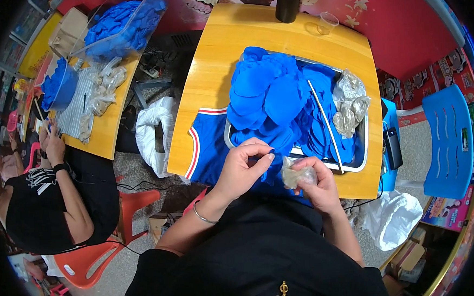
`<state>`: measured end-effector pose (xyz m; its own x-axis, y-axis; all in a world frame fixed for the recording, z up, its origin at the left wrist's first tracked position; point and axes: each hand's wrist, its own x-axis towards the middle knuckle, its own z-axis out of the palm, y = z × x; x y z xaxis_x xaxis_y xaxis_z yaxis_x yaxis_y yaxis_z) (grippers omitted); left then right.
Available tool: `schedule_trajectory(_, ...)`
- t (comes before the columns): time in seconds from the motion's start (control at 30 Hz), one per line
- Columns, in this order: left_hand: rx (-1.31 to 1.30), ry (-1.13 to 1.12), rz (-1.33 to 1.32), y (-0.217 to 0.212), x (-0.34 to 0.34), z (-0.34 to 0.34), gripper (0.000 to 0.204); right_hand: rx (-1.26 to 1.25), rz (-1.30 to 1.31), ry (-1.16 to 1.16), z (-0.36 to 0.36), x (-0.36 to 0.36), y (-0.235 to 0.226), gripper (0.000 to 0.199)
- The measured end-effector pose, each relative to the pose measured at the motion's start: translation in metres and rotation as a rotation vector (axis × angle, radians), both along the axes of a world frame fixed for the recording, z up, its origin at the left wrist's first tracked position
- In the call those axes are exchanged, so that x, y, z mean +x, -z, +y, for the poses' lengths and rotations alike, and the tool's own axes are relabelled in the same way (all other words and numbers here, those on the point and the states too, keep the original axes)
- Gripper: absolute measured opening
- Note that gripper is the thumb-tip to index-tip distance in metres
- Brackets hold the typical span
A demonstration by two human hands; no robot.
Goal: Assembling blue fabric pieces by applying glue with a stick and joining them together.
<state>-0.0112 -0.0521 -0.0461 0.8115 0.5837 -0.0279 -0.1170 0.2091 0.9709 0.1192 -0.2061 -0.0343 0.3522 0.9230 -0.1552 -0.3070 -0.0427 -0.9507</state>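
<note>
Near the front edge of the yellow table my left hand [243, 168] is closed in a pinch; what its fingertips hold, if anything, is too small to make out against the blue behind. My right hand [318, 185] grips a small crumpled clear plastic bag [295, 174] with pale contents. Just beyond both hands stands a metal tray [363, 150] heaped with flat, rounded blue pieces [283, 104]. A thin white stick [325, 122] lies across the tray's right part. More crumpled clear bags [349, 106] rest at its right end. Blue cloth with striped trim [193, 148] lies under the tray.
A black cylinder [289, 3] and a clear cup [327, 23] stand at the table's back. At left, another person [50, 197] works by a table with a blue-filled clear bin [124, 33]. A blue chair [447, 140] and white bag [394, 220] are at right.
</note>
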Motion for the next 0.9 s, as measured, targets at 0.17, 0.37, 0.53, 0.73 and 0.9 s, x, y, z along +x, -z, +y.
schedule_trajectory(0.17,0.071,0.029,0.057,-0.001,-0.004,0.002,0.01,-0.043,-0.202,0.003,-0.001,-0.002,-0.003,0.016)
schedule_trajectory(0.37,0.122,0.032,0.013,0.002,-0.003,-0.005,0.01,0.047,-0.418,-0.037,0.003,-0.008,-0.005,0.018)
schedule_trajectory(0.53,0.018,0.149,0.019,0.002,-0.006,-0.003,0.013,-0.071,-0.327,0.12,0.008,-0.015,-0.008,0.025)
schedule_trajectory(0.73,-0.301,0.24,0.063,0.007,-0.009,0.001,0.008,-0.116,-0.502,0.058,0.008,-0.013,-0.015,0.024)
schedule_trajectory(0.9,-0.339,0.259,0.077,0.004,-0.006,0.0,0.006,-0.151,-0.608,0.093,0.008,-0.014,-0.017,0.022)
